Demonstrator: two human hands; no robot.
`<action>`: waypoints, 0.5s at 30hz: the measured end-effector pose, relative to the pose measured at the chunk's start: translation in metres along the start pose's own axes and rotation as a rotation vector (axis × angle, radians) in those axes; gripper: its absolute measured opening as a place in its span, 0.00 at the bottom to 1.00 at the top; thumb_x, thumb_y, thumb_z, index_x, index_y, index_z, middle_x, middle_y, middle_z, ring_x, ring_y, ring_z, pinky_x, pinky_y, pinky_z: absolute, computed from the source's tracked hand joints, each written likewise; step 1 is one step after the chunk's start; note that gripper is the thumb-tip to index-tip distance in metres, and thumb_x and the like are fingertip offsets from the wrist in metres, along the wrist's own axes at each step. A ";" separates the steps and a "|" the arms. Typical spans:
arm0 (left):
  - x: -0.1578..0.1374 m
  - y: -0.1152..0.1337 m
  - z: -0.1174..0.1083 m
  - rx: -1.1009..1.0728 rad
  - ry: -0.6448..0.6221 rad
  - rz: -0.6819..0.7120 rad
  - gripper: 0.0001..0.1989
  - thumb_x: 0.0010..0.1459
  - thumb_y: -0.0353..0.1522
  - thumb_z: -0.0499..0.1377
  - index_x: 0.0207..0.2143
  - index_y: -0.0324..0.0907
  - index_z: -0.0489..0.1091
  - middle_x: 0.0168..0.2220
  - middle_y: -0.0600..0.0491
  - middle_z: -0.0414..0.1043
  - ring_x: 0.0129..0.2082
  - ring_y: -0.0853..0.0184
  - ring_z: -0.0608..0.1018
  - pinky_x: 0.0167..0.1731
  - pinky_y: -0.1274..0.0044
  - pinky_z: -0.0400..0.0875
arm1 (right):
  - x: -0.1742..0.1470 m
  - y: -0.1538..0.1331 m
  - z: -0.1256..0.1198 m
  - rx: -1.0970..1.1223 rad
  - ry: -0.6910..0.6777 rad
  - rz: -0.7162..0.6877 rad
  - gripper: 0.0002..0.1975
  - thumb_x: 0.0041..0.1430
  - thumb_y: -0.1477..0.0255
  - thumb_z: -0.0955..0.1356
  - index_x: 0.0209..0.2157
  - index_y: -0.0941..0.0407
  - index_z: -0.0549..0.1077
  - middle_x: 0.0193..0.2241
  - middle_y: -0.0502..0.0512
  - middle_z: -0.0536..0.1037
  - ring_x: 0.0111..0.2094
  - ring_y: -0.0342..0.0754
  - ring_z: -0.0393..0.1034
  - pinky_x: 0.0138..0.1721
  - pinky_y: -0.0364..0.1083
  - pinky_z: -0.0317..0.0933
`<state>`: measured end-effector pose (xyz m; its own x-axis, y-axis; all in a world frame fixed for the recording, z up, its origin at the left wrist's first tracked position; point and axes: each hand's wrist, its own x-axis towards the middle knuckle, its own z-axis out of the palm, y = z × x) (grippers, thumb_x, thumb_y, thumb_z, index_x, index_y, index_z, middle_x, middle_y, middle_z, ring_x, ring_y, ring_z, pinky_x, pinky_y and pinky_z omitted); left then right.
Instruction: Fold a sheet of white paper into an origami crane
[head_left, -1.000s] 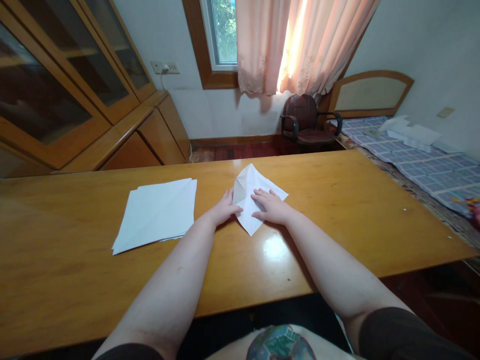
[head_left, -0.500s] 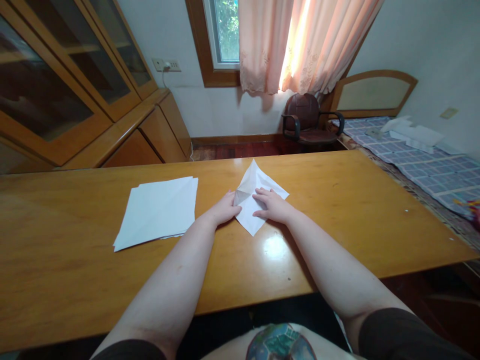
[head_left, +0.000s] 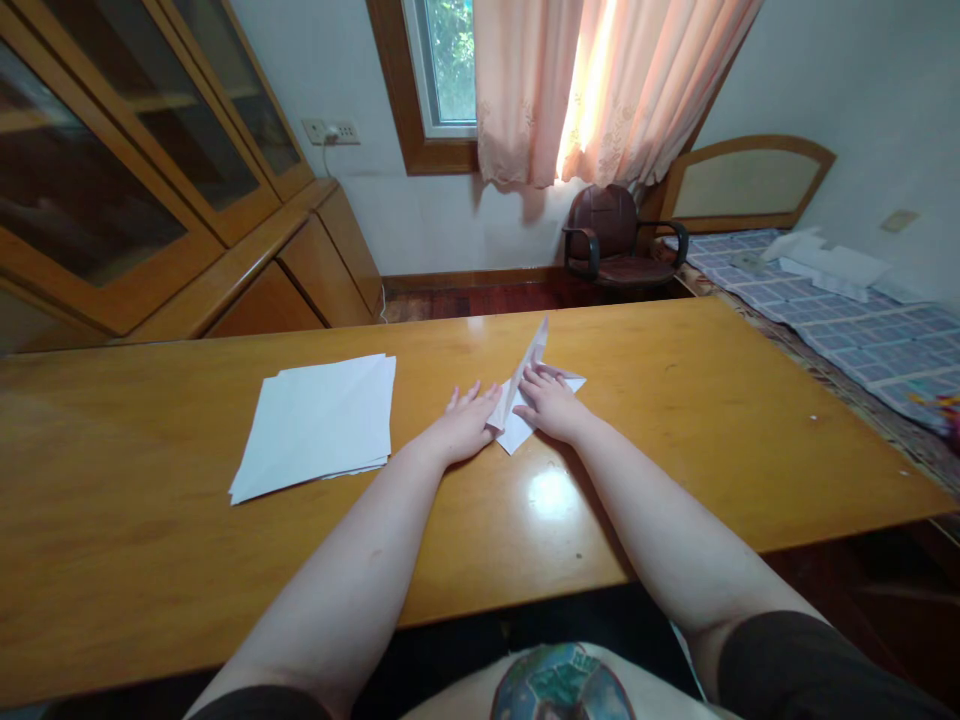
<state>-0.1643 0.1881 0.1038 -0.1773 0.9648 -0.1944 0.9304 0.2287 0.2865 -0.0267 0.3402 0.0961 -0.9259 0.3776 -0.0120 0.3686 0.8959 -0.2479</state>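
A white sheet of paper (head_left: 516,432), partly folded, lies on the table between my hands. Its left side is raised in a narrow, steep flap whose tip points away from me. My left hand (head_left: 466,424) touches that flap from the left, with its fingers stretched out. On the right part of the sheet rests my right hand (head_left: 552,402), fingers extended and thumb pointing left. Part of the paper is hidden under the right hand.
A stack of white paper (head_left: 315,425) lies left of my arms on the wooden table (head_left: 675,420). Beyond the table's far edge are a brown armchair (head_left: 611,235) and a cabinet (head_left: 285,270). A bed (head_left: 832,310) stands on the right.
My left hand has moved right, swinging the sheet's left side upward and over to the right. The far tip has shifted right, while my right hand has moved slightly right.
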 end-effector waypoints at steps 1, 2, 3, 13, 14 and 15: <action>-0.001 0.002 0.000 0.016 -0.015 -0.016 0.37 0.59 0.42 0.48 0.66 0.43 0.38 0.67 0.49 0.39 0.66 0.53 0.40 0.61 0.55 0.35 | 0.000 0.000 -0.001 -0.006 0.012 -0.016 0.29 0.60 0.59 0.63 0.60 0.57 0.60 0.64 0.63 0.51 0.63 0.62 0.46 0.58 0.64 0.44; -0.002 0.004 0.000 0.028 -0.024 -0.027 0.37 0.59 0.43 0.48 0.66 0.43 0.37 0.67 0.49 0.38 0.66 0.53 0.39 0.61 0.54 0.34 | 0.000 0.001 -0.002 -0.010 0.025 -0.036 0.27 0.60 0.60 0.63 0.58 0.57 0.62 0.64 0.63 0.52 0.62 0.62 0.47 0.58 0.62 0.46; -0.003 0.006 0.000 0.037 -0.032 -0.032 0.38 0.58 0.44 0.47 0.66 0.42 0.37 0.67 0.48 0.37 0.66 0.53 0.38 0.60 0.54 0.34 | 0.000 0.001 -0.002 -0.010 0.034 -0.059 0.25 0.60 0.61 0.63 0.56 0.57 0.65 0.63 0.63 0.54 0.62 0.60 0.49 0.58 0.61 0.47; -0.014 0.030 0.011 0.084 -0.080 -0.125 0.44 0.55 0.51 0.46 0.66 0.33 0.37 0.67 0.41 0.30 0.66 0.55 0.36 0.61 0.57 0.31 | -0.002 0.003 -0.002 0.028 0.012 -0.147 0.17 0.63 0.68 0.60 0.52 0.55 0.68 0.57 0.61 0.65 0.60 0.56 0.54 0.57 0.61 0.48; -0.016 0.033 0.012 0.084 -0.088 -0.133 0.44 0.56 0.51 0.46 0.65 0.33 0.38 0.67 0.41 0.30 0.66 0.54 0.36 0.61 0.57 0.31 | -0.002 0.003 -0.002 0.030 0.015 -0.148 0.17 0.63 0.68 0.60 0.52 0.55 0.68 0.57 0.61 0.65 0.60 0.56 0.54 0.57 0.62 0.47; -0.019 0.035 0.013 0.084 -0.098 -0.128 0.45 0.55 0.52 0.47 0.65 0.34 0.38 0.67 0.40 0.30 0.66 0.54 0.37 0.61 0.57 0.32 | -0.002 0.003 -0.002 0.034 0.019 -0.148 0.17 0.63 0.68 0.60 0.51 0.55 0.68 0.57 0.61 0.66 0.59 0.56 0.54 0.57 0.63 0.47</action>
<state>-0.1241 0.1762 0.1054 -0.2673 0.9104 -0.3158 0.9266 0.3328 0.1751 -0.0234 0.3427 0.0973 -0.9680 0.2467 0.0449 0.2250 0.9336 -0.2788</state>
